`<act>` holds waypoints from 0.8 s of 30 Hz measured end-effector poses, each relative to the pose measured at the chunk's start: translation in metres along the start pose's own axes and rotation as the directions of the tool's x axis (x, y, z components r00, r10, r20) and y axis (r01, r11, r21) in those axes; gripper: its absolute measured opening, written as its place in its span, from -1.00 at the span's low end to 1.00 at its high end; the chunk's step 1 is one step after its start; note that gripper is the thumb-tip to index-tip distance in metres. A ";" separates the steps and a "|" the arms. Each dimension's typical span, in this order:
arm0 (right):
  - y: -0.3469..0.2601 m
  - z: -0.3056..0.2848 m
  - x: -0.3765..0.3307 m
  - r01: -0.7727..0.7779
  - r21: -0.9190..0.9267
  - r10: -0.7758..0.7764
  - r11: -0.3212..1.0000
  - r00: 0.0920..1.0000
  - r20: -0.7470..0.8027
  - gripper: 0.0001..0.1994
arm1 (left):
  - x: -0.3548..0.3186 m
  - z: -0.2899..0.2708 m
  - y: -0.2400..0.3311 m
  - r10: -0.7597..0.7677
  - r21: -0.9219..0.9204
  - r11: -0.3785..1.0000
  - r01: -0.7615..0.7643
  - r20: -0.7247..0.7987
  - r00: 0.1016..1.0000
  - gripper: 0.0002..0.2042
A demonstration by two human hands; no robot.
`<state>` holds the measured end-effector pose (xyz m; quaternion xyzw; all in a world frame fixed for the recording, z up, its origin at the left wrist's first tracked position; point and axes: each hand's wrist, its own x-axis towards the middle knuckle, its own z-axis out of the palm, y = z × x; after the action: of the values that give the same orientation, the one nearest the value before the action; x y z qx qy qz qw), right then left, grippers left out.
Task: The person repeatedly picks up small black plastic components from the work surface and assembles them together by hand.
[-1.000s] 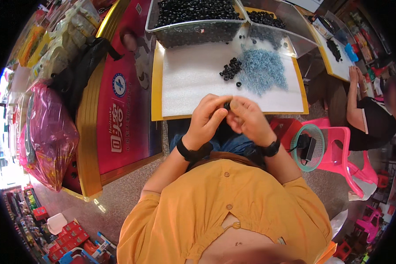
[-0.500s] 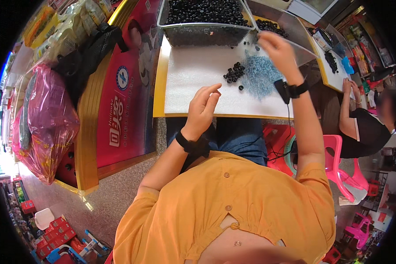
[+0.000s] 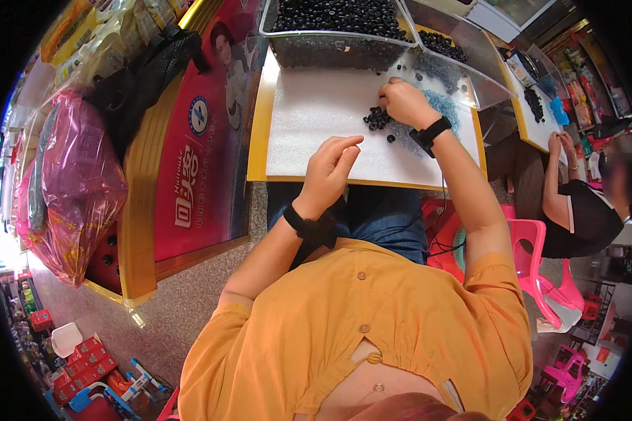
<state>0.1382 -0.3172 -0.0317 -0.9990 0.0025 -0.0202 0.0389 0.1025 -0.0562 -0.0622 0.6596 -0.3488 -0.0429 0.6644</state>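
My right hand (image 3: 409, 104) is beside a small heap of short black cylindrical pieces (image 3: 377, 120) on the white foam-like sheet (image 3: 305, 116). Its fingers are curled together and pointing down; whatever they hold, if anything, is hidden. Partly under that hand spreads a patch of tiny pale-blue beads (image 3: 446, 109). One loose black piece (image 3: 391, 139) lies just nearer than the heap. My left hand (image 3: 328, 172) hovers over the sheet's near edge, fingers stretched and thumb a little apart, with nothing visible in it.
A clear plastic tub (image 3: 340, 52) full of black pieces stands at the table's far side. Right of it, a second clear container (image 3: 463, 67) holds more. A pink-wrapped bundle (image 3: 77, 189) sits at left. To the right a person (image 3: 583, 214) sits by another table, near a pink chair (image 3: 530, 249).
My right hand has moved left and nearer, from beside the tub's right corner to the black heap. My left hand has shifted slightly right. The whole view has tilted a little.
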 end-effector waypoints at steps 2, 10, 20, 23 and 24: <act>-0.009 -0.008 -0.003 0.046 0.117 -0.023 0.992 0.982 -0.185 -0.81 | 0.001 -0.002 -0.002 -0.033 0.006 0.999 0.033 0.008 0.999 -0.73; -0.083 -0.008 -0.093 0.167 0.967 -0.126 0.192 0.981 -0.144 -0.81 | 0.006 -0.015 0.013 -0.389 -0.610 0.563 0.558 0.400 0.830 -0.83; -0.091 0.010 -0.128 0.283 0.803 0.041 0.524 0.934 -0.356 -0.80 | 0.000 -0.004 0.009 -0.500 -0.610 0.406 0.680 0.474 0.724 -0.71; -0.083 0.007 -0.134 0.116 0.794 0.184 0.597 0.943 -0.276 -0.80 | 0.001 -0.001 0.008 -0.565 -0.548 0.525 0.652 0.348 0.748 -0.71; -0.075 0.006 -0.137 -0.032 0.790 0.299 0.613 0.934 -0.194 -0.80 | 0.001 -0.001 0.006 -0.567 -0.547 0.525 0.652 0.347 0.747 -0.71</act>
<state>0.0021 -0.2409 -0.0373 -0.8635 0.0931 -0.1702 0.4655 0.1013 -0.0553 -0.0558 0.4685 -0.1002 -0.4298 0.7653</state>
